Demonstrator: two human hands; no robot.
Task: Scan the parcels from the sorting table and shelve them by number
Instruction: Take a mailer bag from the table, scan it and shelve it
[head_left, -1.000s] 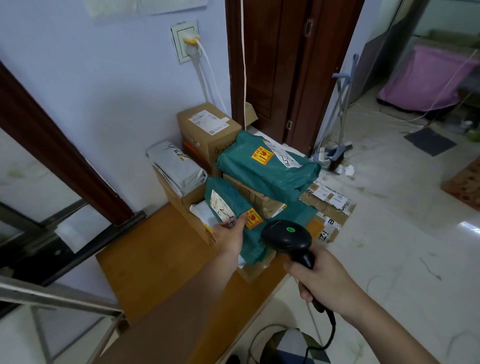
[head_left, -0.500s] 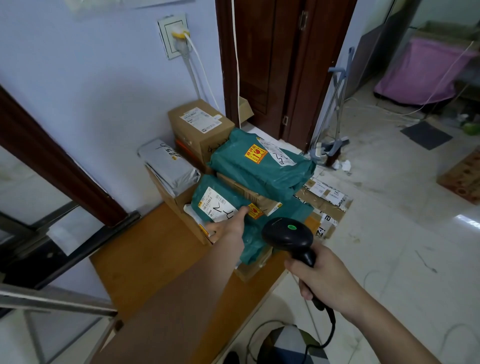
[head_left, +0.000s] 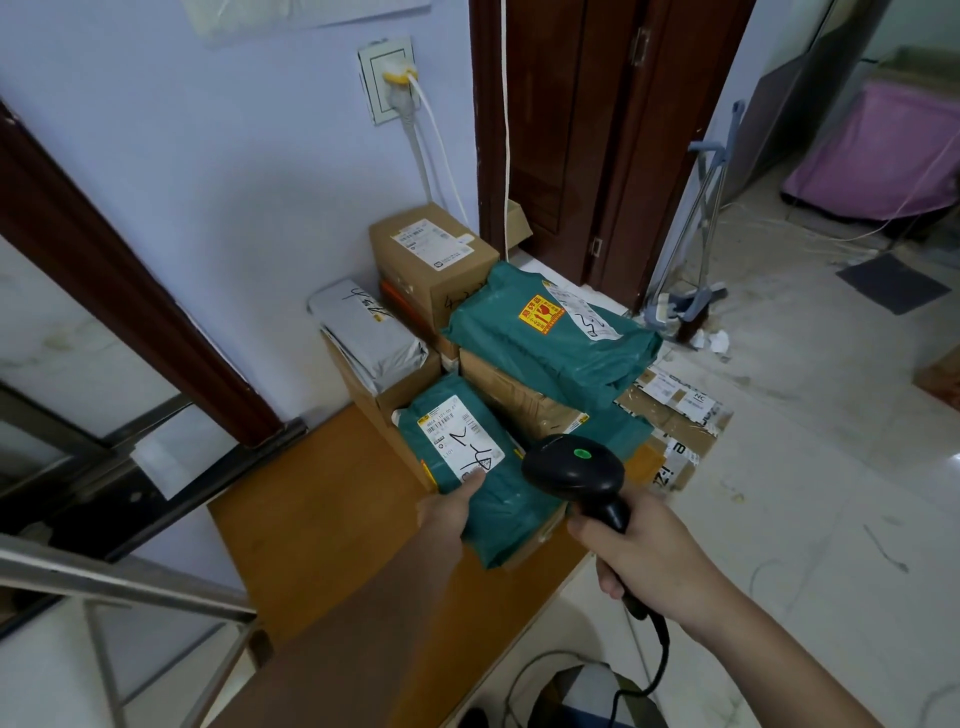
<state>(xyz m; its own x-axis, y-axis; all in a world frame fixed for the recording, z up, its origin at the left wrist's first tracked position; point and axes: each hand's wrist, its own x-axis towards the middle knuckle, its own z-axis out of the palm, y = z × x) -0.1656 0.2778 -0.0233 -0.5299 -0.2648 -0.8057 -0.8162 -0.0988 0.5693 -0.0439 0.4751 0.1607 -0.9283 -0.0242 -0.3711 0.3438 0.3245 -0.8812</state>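
Note:
A green bag parcel (head_left: 498, 512) with a white handwritten label lies at the near end of the pile on the wooden sorting table (head_left: 311, 525). My left hand (head_left: 449, 512) grips its near left edge, thumb on the label. My right hand (head_left: 644, 566) holds a black barcode scanner (head_left: 576, 470) with a green light, its head just right of that label. Behind, a larger green parcel (head_left: 550, 338) rests on a cardboard box (head_left: 519, 395). A grey bag parcel (head_left: 371, 332) and a labelled brown box (head_left: 431, 254) stand near the wall.
The blue wall with a socket and white cables (head_left: 395, 83) backs the pile. A dark wooden door (head_left: 587, 130) stands behind. Flattened taped cardboard (head_left: 675, 426) lies at the table's right end. A mop (head_left: 696, 291) leans by the doorway. The scanner's cable (head_left: 649, 665) hangs down.
My left hand has pulled the near green parcel toward me and turned it, so its white label faces up. The scanner stays just right of it.

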